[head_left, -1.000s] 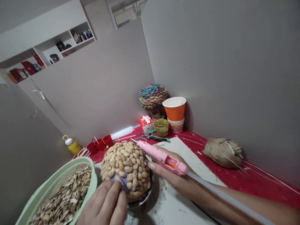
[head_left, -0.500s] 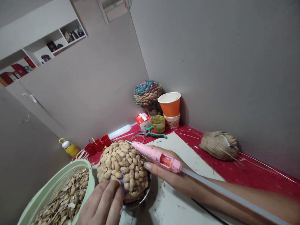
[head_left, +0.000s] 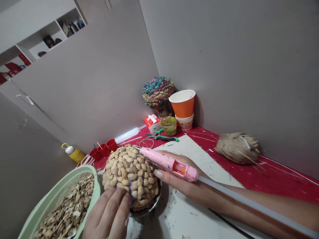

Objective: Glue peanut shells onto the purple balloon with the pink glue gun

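A ball covered in peanut shells [head_left: 128, 172] rests in a metal bowl [head_left: 152, 207], with a purple patch of its surface bare at the front. My left hand [head_left: 108, 212] is at the ball's lower left, fingers bent together and pressing on a peanut shell at the edge of that patch; the fingertips partly hide it. In my right hand [head_left: 174, 181] is a pink hot glue gun [head_left: 164, 161], its metal tip pointing left over the top of the ball. A clear glue stick [head_left: 249, 200] trails from the gun's back end. My right thumb lies near the ball's right side.
A green basket [head_left: 96, 186] of peanut shells stands at left. Behind are red cups [head_left: 112, 144], pliers [head_left: 165, 138], a jar [head_left: 168, 126], an orange paper cup [head_left: 183, 104] and a coloured ball-topped tree [head_left: 158, 92]. Twine [head_left: 238, 147] lies right; a black cord [head_left: 229, 225] runs below my right arm.
The view has shifted slightly, so the background sits a little higher. My left fingers stay at the purple patch, covering slightly different shells. The glue gun keeps nearly the same pose over the ball.
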### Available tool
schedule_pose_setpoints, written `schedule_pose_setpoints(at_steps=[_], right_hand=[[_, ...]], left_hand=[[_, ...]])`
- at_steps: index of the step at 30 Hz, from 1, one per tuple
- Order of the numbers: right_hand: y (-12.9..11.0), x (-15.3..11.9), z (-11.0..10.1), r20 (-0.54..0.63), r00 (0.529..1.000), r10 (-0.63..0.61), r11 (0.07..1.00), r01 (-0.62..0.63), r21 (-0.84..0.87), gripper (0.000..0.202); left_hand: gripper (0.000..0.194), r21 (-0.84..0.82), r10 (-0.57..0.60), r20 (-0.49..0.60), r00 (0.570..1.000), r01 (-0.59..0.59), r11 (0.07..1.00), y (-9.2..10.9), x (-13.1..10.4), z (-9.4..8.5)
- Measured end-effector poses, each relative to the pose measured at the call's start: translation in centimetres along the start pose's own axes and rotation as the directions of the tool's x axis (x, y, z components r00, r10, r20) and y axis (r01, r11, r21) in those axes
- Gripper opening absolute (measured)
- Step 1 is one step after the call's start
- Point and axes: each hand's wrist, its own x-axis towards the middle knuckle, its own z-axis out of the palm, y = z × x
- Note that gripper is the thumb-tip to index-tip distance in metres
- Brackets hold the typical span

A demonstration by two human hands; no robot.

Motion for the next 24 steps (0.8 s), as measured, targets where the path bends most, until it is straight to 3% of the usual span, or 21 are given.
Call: schedule_pose_setpoints(at_steps=[7, 17, 21, 24], right_hand=[[0.2, 0.1, -0.2, 0.011, 0.998, -0.059, 0.996, 0.060, -0.066, 0.016], [0.4, 0.2, -0.3, 0.043, 0.981, -0.188, 0.969, 0.192, -0.158, 0.041], [0.4, 0.1, -0.3, 0.052, 0.985, -0.166, 0.978, 0.171, -0.120, 0.039], [0.1, -0.1, 0.2, 0.049, 0.995, -0.085, 0.995, 0.087, -0.047, 0.040]], left_hand=[[0.020, 0.044, 0.008, -0.092, 0.996, -0.004, 0.999, 0.8, 0.4, 0.5], [0.026, 0.063, -0.020, -0.143, 0.989, 0.030, 0.998, 0.7, -0.1, 1.2], [0.022, 0.034, -0.034, -0.175, 0.984, 0.041, 0.999, 0.4, -0.3, 1.3], [0.021, 0.009, -0.058, -0.181, 0.982, 0.060, 0.998, 0.3, -0.6, 1.4]])
